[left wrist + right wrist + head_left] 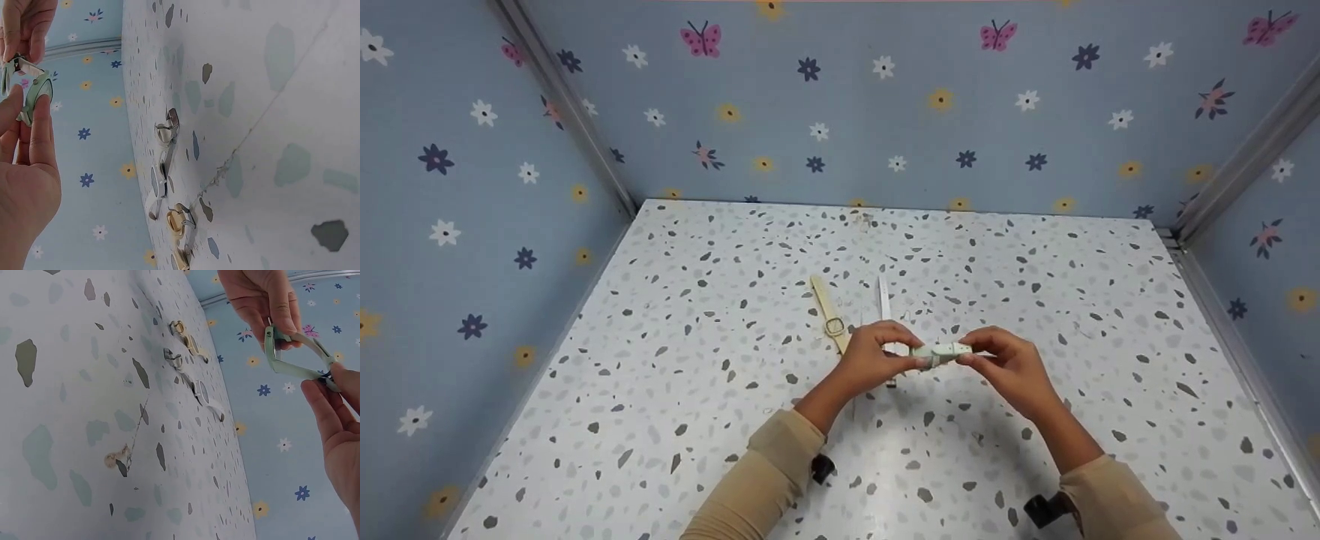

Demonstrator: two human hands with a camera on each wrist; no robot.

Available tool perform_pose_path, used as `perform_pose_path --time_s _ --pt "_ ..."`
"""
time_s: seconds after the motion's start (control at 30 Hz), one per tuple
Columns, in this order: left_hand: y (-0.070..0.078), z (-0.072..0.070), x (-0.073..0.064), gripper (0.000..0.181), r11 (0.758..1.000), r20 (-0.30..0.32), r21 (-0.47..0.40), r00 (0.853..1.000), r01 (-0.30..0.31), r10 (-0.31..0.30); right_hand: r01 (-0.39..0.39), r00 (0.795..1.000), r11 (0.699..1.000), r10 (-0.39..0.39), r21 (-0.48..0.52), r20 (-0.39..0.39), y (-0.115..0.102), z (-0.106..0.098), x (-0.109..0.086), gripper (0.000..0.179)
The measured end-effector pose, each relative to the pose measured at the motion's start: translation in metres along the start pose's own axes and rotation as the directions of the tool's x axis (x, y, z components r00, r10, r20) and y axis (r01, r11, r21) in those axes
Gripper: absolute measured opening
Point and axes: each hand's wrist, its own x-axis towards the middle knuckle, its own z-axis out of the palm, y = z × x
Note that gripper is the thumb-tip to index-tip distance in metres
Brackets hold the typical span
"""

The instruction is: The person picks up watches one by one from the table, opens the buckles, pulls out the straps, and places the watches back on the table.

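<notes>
Up off the table, a pale green wristwatch is held between both hands, its strap bent round into a loop. My left hand pinches it at the case, thumb and fingers on either side, as the left wrist view shows. My right hand pinches the strap by its buckle between thumb and fingertips. Below and to the left of the hands lie a pale yellow wristwatch and a white wristwatch, the latter partly hidden by my left hand.
The white speckled table spreads around the hands. Blue flower-patterned panels stand at the back and both sides, with metal posts at the corners. A dark crack-like line runs over the tabletop.
</notes>
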Motion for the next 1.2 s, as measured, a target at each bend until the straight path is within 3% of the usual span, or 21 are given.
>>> perform_pose_path --time_s 0.23,0.5,0.73,0.97,1.1,1.2 --pt "-0.003 -0.001 -0.001 0.016 0.999 -0.011 -0.049 1.000 0.013 -0.014 -0.009 1.000 0.996 0.009 0.091 -0.003 0.007 -0.001 -0.001 0.019" --pt "-0.003 -0.003 -0.002 0.018 0.999 -0.042 -0.038 0.999 0.029 -0.031 -0.027 1.000 0.987 0.029 0.161 -0.008 0.008 0.000 -0.002 0.019" --pt "0.001 -0.003 -0.002 0.017 0.999 -0.043 -0.036 0.999 0.023 -0.024 -0.011 1.000 0.999 0.012 0.033 -0.015 0.001 -0.001 0.001 0.022" --pt "0.001 -0.002 -0.002 0.015 1.000 -0.042 0.009 0.999 0.010 -0.010 0.089 0.996 0.982 -0.084 -0.165 0.037 -0.030 0.004 0.000 0.027" --pt "0.000 -0.001 -0.002 0.016 1.000 -0.025 0.022 1.000 -0.009 0.009 0.107 0.994 0.974 -0.101 -0.199 0.040 -0.037 0.008 0.000 0.019" --pt "-0.002 -0.001 -0.001 0.016 1.000 -0.020 0.021 1.000 -0.015 0.015 0.091 0.996 0.981 -0.088 -0.168 0.027 -0.036 0.008 0.000 0.016"
